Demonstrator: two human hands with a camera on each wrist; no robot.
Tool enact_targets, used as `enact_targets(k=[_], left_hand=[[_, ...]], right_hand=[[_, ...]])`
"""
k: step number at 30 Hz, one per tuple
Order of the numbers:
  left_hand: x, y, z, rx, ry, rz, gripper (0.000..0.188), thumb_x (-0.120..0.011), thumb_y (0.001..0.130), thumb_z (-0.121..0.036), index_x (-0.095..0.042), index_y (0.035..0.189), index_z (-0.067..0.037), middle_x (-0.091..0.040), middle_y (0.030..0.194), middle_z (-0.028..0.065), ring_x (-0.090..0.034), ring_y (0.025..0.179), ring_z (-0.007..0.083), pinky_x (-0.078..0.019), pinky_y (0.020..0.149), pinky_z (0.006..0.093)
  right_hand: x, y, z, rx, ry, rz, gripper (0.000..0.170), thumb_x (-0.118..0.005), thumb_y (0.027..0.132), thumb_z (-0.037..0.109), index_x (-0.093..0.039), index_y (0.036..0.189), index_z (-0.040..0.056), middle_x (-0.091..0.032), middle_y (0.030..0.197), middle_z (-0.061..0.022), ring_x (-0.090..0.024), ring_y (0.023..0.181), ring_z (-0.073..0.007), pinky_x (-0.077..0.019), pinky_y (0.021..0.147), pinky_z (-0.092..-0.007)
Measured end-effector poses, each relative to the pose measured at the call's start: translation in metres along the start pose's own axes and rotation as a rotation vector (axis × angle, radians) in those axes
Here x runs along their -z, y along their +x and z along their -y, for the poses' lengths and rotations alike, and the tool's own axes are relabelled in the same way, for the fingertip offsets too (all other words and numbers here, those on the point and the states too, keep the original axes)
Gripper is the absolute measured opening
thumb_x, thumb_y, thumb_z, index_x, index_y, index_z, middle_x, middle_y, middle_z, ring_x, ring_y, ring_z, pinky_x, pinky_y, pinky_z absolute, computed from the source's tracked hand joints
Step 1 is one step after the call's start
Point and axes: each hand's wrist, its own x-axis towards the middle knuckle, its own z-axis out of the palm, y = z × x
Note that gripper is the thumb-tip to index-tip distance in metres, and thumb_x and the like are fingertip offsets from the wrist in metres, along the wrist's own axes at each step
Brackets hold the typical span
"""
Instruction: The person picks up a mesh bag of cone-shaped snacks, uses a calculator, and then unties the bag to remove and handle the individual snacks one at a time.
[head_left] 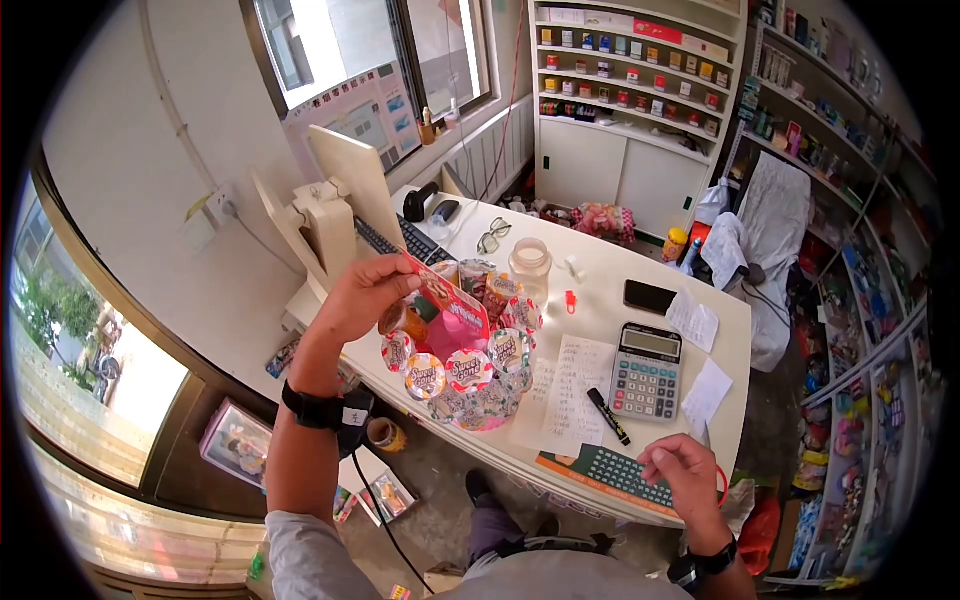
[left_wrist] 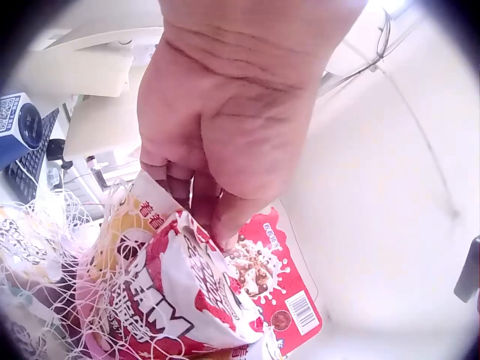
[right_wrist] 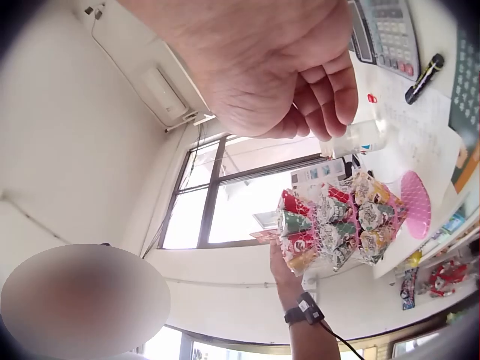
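Observation:
A bundle of cone-shaped snack cups with printed lids (head_left: pixel 468 370) stands on the table, wrapped in white netting (left_wrist: pixel 112 277) around a pink stand (right_wrist: pixel 416 206). From its middle rises a red printed card (head_left: pixel 455 303), seen in the left wrist view with a barcode and a chocolate-and-milk picture. My left hand (head_left: pixel 362 298) pinches the card's top edge between thumb and fingers. Over the front right of the table, my right hand (head_left: pixel 685 478) hovers with fingers loosely curled and nothing in it. Below it lies a dark green printed mat (head_left: pixel 610 474).
Right of the bundle are handwritten papers (head_left: pixel 580 385), a black marker (head_left: pixel 608 416), a calculator (head_left: pixel 647 370) and a phone (head_left: pixel 650 297). A clear jar (head_left: pixel 530 262) and glasses (head_left: pixel 494 235) stand behind it. A monitor (head_left: pixel 355 195) and keyboard (head_left: pixel 425 243) occupy the left back.

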Motion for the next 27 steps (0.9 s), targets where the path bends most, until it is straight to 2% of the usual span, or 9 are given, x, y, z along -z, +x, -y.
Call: enact_targets(k=[1,7,10,13,16,19,22,25,27], left_hand=[[-0.002,-0.002,-0.002,0.028,-0.020,-0.008,0.015,-0.062,0.106,-0.011,-0.067,0.094,-0.004,-0.054,0.064,-0.0030,-0.052,0.049,0.0064,-0.0406,0.044,0.0253],[-0.005,-0.008,-0.007,0.037,0.025,-0.038,0.017,-0.060,0.107,-0.010,-0.064,0.091,-0.004,-0.051,0.062,-0.0024,-0.049,0.050,0.0075,-0.0399,0.047,0.0270],[-0.002,-0.009,-0.011,0.105,0.092,-0.017,0.010,-0.062,0.106,-0.009,-0.067,0.100,-0.002,-0.061,0.084,-0.0025,-0.057,0.066,0.0045,-0.0457,0.056,0.0225],[-0.002,-0.005,0.000,-0.075,0.161,-0.054,0.008,-0.063,0.104,-0.006,-0.065,0.098,-0.001,-0.060,0.095,-0.0001,-0.058,0.082,0.0064,-0.0476,0.069,0.0235],[-0.010,-0.011,-0.010,-0.041,0.207,-0.114,0.009,-0.065,0.102,-0.005,-0.062,0.095,0.000,-0.058,0.102,0.0016,-0.057,0.092,0.0083,-0.0472,0.079,0.0250],[-0.007,-0.009,0.004,-0.191,0.250,-0.131,0.004,-0.065,0.101,-0.006,-0.066,0.099,-0.002,-0.058,0.102,0.0003,-0.059,0.084,0.0099,-0.0489,0.072,0.0282],[0.003,-0.013,0.013,-0.161,0.066,-0.198,0.020,-0.060,0.098,0.001,-0.070,0.115,-0.002,-0.065,0.107,0.0029,-0.063,0.093,0.0112,-0.0518,0.081,0.0273],[0.015,-0.027,0.038,-0.224,0.014,-0.434,0.038,-0.053,0.093,0.003,-0.068,0.128,0.000,-0.070,0.114,0.0068,-0.064,0.100,0.0130,-0.0529,0.088,0.0288],[0.017,-0.047,0.060,-0.114,-0.041,-0.530,0.040,-0.051,0.092,0.002,-0.067,0.129,0.002,-0.070,0.118,0.0078,-0.065,0.102,0.0149,-0.0530,0.090,0.0300]], right_hand=[[0.000,0.000,-0.001,0.003,0.003,0.006,0.012,-0.064,0.103,0.010,-0.070,0.105,-0.0013,-0.075,0.096,-0.0089,-0.069,0.077,-0.0117,-0.0582,0.069,-0.0271],[-0.003,0.001,-0.003,0.010,0.006,0.040,0.012,-0.064,0.103,0.009,-0.069,0.106,-0.0010,-0.075,0.096,-0.0087,-0.069,0.077,-0.0116,-0.0586,0.070,-0.0273],[-0.003,-0.001,-0.005,0.004,0.001,0.059,0.012,-0.064,0.103,0.009,-0.069,0.106,-0.0009,-0.075,0.096,-0.0087,-0.069,0.077,-0.0115,-0.0588,0.070,-0.0274],[-0.003,-0.004,-0.005,0.002,-0.003,0.069,0.012,-0.064,0.103,0.009,-0.069,0.106,-0.0009,-0.076,0.097,-0.0087,-0.069,0.078,-0.0113,-0.0589,0.071,-0.0276],[0.000,-0.008,-0.006,0.009,0.012,0.074,0.012,-0.064,0.103,0.010,-0.069,0.106,-0.0012,-0.075,0.097,-0.0088,-0.069,0.078,-0.0112,-0.0589,0.071,-0.0275],[0.004,-0.010,-0.007,0.016,0.013,0.065,0.012,-0.064,0.103,0.009,-0.069,0.105,-0.0017,-0.075,0.096,-0.0094,-0.068,0.077,-0.0113,-0.0587,0.071,-0.0273],[0.007,-0.012,-0.004,0.013,-0.004,0.042,0.012,-0.064,0.103,0.009,-0.069,0.104,-0.0022,-0.076,0.096,-0.0103,-0.068,0.076,-0.0116,-0.0583,0.070,-0.0273],[0.011,-0.014,-0.005,0.013,0.000,0.025,0.012,-0.064,0.102,0.008,-0.069,0.104,-0.0025,-0.076,0.094,-0.0111,-0.068,0.075,-0.0122,-0.0580,0.069,-0.0274],[0.016,-0.016,-0.008,0.009,-0.006,0.012,0.012,-0.064,0.102,0.008,-0.069,0.104,-0.0027,-0.076,0.094,-0.0115,-0.069,0.074,-0.0127,-0.0580,0.068,-0.0276]])
